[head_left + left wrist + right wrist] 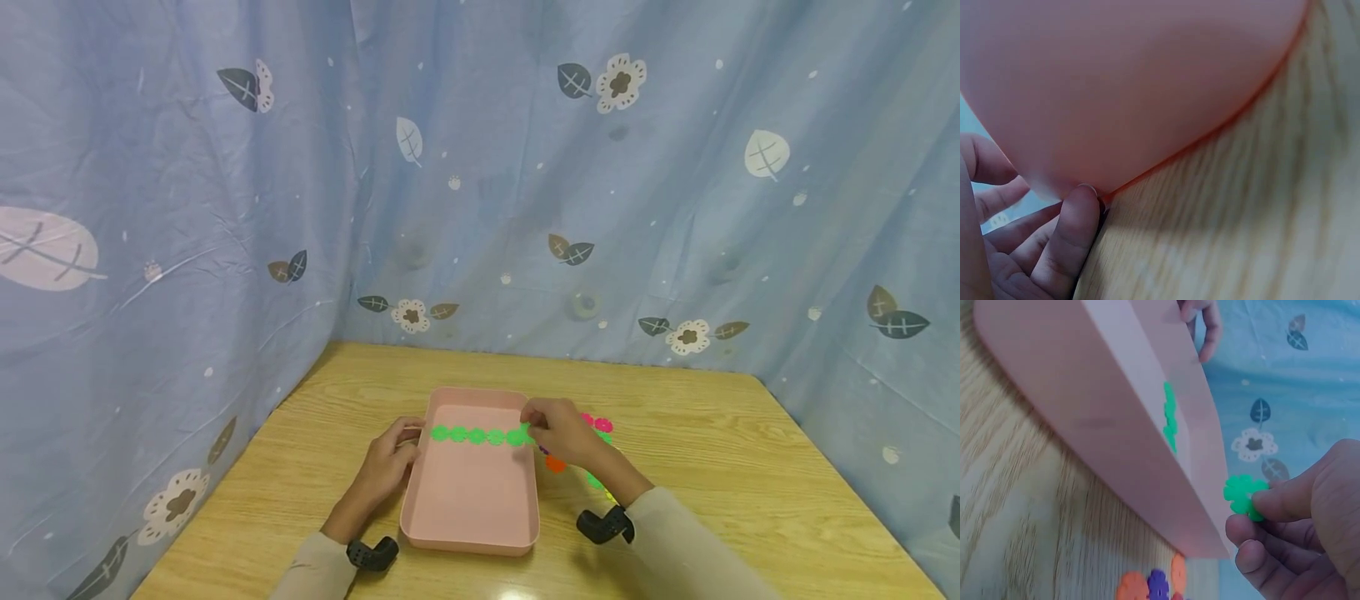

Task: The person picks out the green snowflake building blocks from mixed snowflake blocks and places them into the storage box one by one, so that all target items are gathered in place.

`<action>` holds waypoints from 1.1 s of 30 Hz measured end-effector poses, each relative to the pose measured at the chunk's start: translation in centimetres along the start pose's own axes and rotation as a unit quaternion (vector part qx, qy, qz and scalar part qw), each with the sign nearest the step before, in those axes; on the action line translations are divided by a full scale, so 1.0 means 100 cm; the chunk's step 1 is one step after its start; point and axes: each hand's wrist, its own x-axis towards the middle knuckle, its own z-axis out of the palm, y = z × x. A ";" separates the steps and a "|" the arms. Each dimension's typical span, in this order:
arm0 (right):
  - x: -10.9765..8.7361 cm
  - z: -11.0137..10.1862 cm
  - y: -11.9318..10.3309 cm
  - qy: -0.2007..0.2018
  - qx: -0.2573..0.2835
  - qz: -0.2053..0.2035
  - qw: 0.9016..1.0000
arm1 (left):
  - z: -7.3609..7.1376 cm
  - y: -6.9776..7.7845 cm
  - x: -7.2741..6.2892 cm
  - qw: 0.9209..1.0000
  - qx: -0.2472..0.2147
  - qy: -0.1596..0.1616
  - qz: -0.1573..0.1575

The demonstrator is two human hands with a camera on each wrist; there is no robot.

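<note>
A shallow pink tray [472,500] rests on the wooden table in front of me. My left hand [392,457] holds its left side, thumb [1075,225] low against the wall and the other fingers bent by the rim. Above the tray's right rim my right hand [558,429] pinches a green flower-shaped plastic piece [1241,494] between thumb and index finger. A row of several similar green pieces [477,436] crosses the tray's far part. Whether the held piece touches that row I cannot tell.
Right of the tray, partly behind my right forearm, lie loose flower pieces: orange [555,464], purple [1158,585], pink [603,425], green and yellow. A blue patterned curtain [480,208] hangs behind and beside the wooden table [697,467].
</note>
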 end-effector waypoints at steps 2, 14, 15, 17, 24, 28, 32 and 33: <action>0.004 0.003 -0.003 0.006 -0.002 0.000 1.000 | -0.001 0.001 0.000 1.000 0.004 0.001 -0.001; 0.026 0.030 -0.016 0.015 0.036 0.011 0.999 | -0.003 0.001 -0.003 1.000 0.011 0.000 0.003; 0.027 0.031 -0.017 0.016 0.037 0.010 0.999 | -0.003 0.001 -0.003 1.000 0.008 -0.002 0.002; 0.030 0.035 -0.019 0.024 0.037 0.007 0.999 | -0.003 0.000 -0.003 1.000 0.007 -0.004 0.002; 0.039 0.048 -0.021 0.049 0.063 0.018 0.997 | -0.002 -0.001 -0.001 1.000 0.008 -0.003 0.006; 0.045 0.056 -0.022 0.048 0.095 0.013 0.994 | -0.001 0.000 -0.001 1.000 0.010 -0.005 0.003; 0.050 0.059 -0.024 0.052 0.090 0.019 0.994 | -0.001 0.001 -0.001 1.000 0.001 -0.007 0.001; 0.052 0.060 -0.025 0.055 0.084 0.021 0.995 | -0.001 0.001 -0.001 1.000 -0.001 -0.008 0.000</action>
